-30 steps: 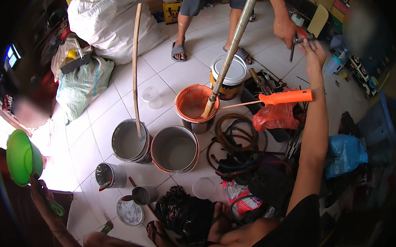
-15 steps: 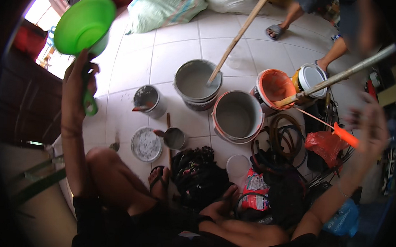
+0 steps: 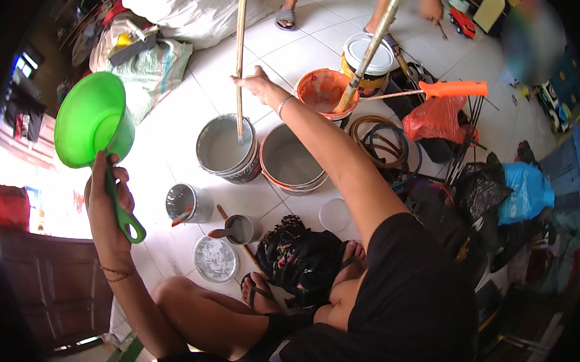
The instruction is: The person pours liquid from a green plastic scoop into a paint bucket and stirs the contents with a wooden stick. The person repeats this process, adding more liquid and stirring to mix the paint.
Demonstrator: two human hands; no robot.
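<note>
My left hand (image 3: 110, 192) is closed round the handle of a bright green plastic water dipper (image 3: 90, 122), raised at the left with its bowl tilted. My right hand (image 3: 258, 87) stretches forward over the buckets, fingers extended and apart. Its fingertips overlap a long wooden stick (image 3: 241, 43); whether they touch it I cannot tell. The stick stands in a dark-rimmed bucket of grey liquid (image 3: 225, 146). Beside that bucket, partly behind my forearm, is a wider bucket of grey mix (image 3: 284, 156). Farther right, a pole (image 3: 370, 55) leans in an orange-smeared bucket (image 3: 316, 95).
Nearer me are a grey can (image 3: 190, 204), a small pot (image 3: 242, 229) and a smeared lid (image 3: 216, 259). Black patterned cloth (image 3: 299, 259) lies by my feet. To the right are an orange-handled roller (image 3: 452, 90), coiled hose (image 3: 382, 136) and plastic bags (image 3: 435, 119). Another person's feet (image 3: 286, 16) show beyond.
My right hand has swung from the far right across to the wooden stick. My left hand still holds the dipper, now lower in view. The view has turned to the right.
</note>
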